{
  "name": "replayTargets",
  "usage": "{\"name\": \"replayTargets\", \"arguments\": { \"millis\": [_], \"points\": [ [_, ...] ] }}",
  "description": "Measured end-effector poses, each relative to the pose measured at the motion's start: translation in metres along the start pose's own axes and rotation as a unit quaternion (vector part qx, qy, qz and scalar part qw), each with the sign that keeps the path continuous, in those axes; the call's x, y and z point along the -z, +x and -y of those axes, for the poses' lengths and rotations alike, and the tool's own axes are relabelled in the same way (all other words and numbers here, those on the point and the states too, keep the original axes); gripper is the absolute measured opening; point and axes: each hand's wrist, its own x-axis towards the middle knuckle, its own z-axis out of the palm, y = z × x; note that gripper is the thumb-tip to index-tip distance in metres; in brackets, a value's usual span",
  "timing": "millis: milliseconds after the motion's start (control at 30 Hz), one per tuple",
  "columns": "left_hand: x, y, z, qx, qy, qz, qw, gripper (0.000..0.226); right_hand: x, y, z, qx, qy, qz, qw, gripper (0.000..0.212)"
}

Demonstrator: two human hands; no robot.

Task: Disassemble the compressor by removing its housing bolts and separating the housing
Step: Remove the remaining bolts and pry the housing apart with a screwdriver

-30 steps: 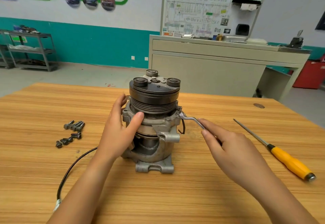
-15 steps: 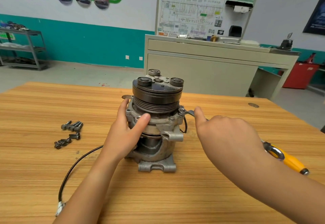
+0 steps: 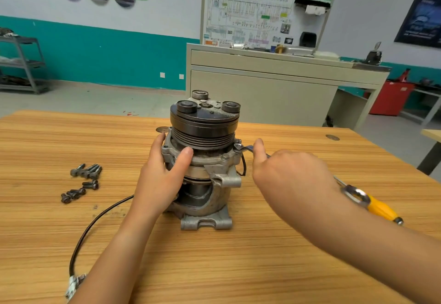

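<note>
A wooden table (image 3: 238, 268) fills the view. The compressor (image 3: 202, 127) stands upright at its middle, pulley end up. The left hand (image 3: 160, 179) lies spread against the housing at 9 o'clock, with the thumb pressed on the flange. The right hand (image 3: 291, 174), at 3 o'clock, is curled over a wrench (image 3: 245, 148), thumb stretched along it; the wrench's ring sits on a flange bolt. A black cable (image 3: 95, 222) trails toward 7 o'clock. A yellow-handled screwdriver (image 3: 381, 209) lies at 4 o'clock. Loose bolts (image 3: 82, 182) lie clustered well apart at 9 o'clock.
</note>
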Motion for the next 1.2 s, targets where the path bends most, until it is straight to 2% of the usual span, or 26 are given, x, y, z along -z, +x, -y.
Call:
{"name": "replayTargets", "arguments": {
  "millis": [200,367,467,567,633,700,800,867,900,1000,1033,1100,1200],
  "points": [
    [0.001,0.0,0.002,-0.006,-0.003,-0.006,1.0,0.064,-0.024,0.015,-0.053,0.09,0.02,-0.074,0.993,0.061],
    [0.001,0.0,0.002,-0.013,-0.002,-0.002,1.0,0.063,-0.056,0.047,-0.076,0.106,0.037,-0.119,0.986,0.069],
    [0.001,0.0,0.001,-0.016,-0.004,-0.002,1.0,0.065,-0.073,0.068,-0.072,0.115,0.085,-0.204,0.969,0.052],
    [0.0,-0.001,0.0,-0.019,-0.009,-0.006,1.0,0.069,-0.086,0.09,-0.056,0.111,0.154,-0.318,0.929,0.032],
    [0.0,-0.002,-0.002,-0.017,-0.014,-0.006,1.0,0.076,-0.087,0.098,-0.044,0.108,0.183,-0.339,0.917,0.028],
    [0.0,-0.002,-0.001,-0.02,-0.017,-0.003,1.0,0.073,-0.085,0.099,-0.041,0.098,0.209,-0.355,0.906,0.022],
    [0.002,-0.002,-0.002,-0.018,-0.029,0.008,0.999,0.071,-0.076,0.076,-0.05,0.021,0.278,-0.391,0.877,0.012],
    [0.002,-0.001,-0.002,-0.014,-0.04,0.011,0.999,0.076,-0.066,0.049,-0.056,-0.035,0.316,-0.379,0.869,0.027],
    [0.001,-0.001,-0.002,-0.014,-0.041,0.012,0.999,0.078,-0.061,0.034,-0.058,-0.05,0.31,-0.354,0.881,0.033],
    [0.001,-0.001,-0.002,-0.018,-0.045,0.016,0.999,0.079,-0.055,0.0,-0.055,-0.056,0.211,-0.163,0.962,0.033],
    [0.001,-0.001,-0.001,-0.019,-0.047,0.018,0.999,0.08,-0.054,-0.007,-0.054,-0.046,0.188,-0.126,0.973,0.03],
    [0.001,-0.001,-0.001,-0.02,-0.052,0.024,0.998,0.08,-0.05,-0.013,-0.047,-0.04,0.182,-0.104,0.977,0.03],
    [0.002,-0.001,-0.001,-0.018,-0.057,0.031,0.998,0.074,-0.042,-0.011,-0.039,-0.053,0.161,-0.097,0.981,0.041]
  ]
}}
